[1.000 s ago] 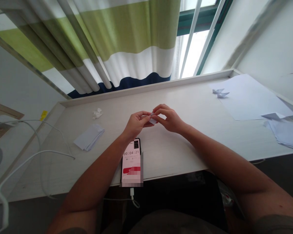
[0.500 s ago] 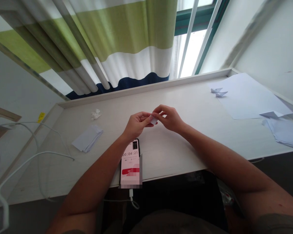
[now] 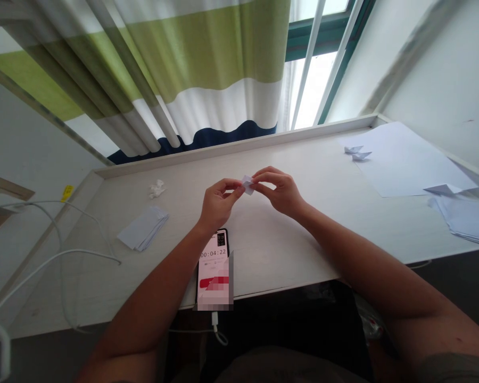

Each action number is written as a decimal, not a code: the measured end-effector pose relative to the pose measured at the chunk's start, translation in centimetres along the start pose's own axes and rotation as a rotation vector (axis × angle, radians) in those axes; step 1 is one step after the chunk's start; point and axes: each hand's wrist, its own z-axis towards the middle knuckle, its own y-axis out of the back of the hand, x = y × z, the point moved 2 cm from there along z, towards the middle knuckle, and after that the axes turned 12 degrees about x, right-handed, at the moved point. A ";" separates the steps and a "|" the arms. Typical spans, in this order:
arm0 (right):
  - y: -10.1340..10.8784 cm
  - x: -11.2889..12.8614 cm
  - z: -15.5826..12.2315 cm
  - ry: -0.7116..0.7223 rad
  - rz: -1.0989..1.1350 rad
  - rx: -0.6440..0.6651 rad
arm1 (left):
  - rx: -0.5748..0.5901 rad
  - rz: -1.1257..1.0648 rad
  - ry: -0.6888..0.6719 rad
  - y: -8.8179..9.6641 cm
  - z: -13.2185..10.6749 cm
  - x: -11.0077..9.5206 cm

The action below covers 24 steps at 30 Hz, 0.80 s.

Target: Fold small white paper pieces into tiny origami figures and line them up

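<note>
A small folded piece of white paper (image 3: pixel 247 184) is held above the desk between my two hands. My left hand (image 3: pixel 219 201) pinches its left side between thumb and fingers. From the other side, my right hand (image 3: pixel 278 189) grips the right edge with its thumb and fingertips. The paper shows creased, pointed faces, and its far side is hidden. Two small folded paper shapes (image 3: pixel 361 156) with pointed ends lie at the far right, at the edge of a large white sheet (image 3: pixel 407 165).
A phone (image 3: pixel 213 266) with a running timer lies by my left forearm, plugged into a cable. A paper stack (image 3: pixel 143 227) and a crumpled scrap (image 3: pixel 157 189) are on the left. Another stack (image 3: pixel 467 218) sits at the right edge. White cables (image 3: pixel 59 250) loop across the left side.
Both hands have risen slightly and drawn a little apart. The folded paper, mostly covered by fingers before, now shows more of its creased faces between the fingertips.
</note>
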 end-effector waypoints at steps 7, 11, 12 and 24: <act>-0.4 -0.4 -0.1 -0.104 0.154 -0.022 | -0.078 -0.005 -0.007 0.2 -0.1 0.0; -0.3 -0.7 0.0 -0.089 0.224 0.010 | -0.058 -0.022 -0.023 0.3 -0.2 -0.3; -0.2 -0.7 0.1 -0.093 0.235 0.022 | -0.050 -0.021 -0.009 0.4 -0.2 -0.4; -0.1 -0.5 0.2 -0.146 0.363 0.031 | -0.076 0.003 0.054 0.8 0.0 -0.2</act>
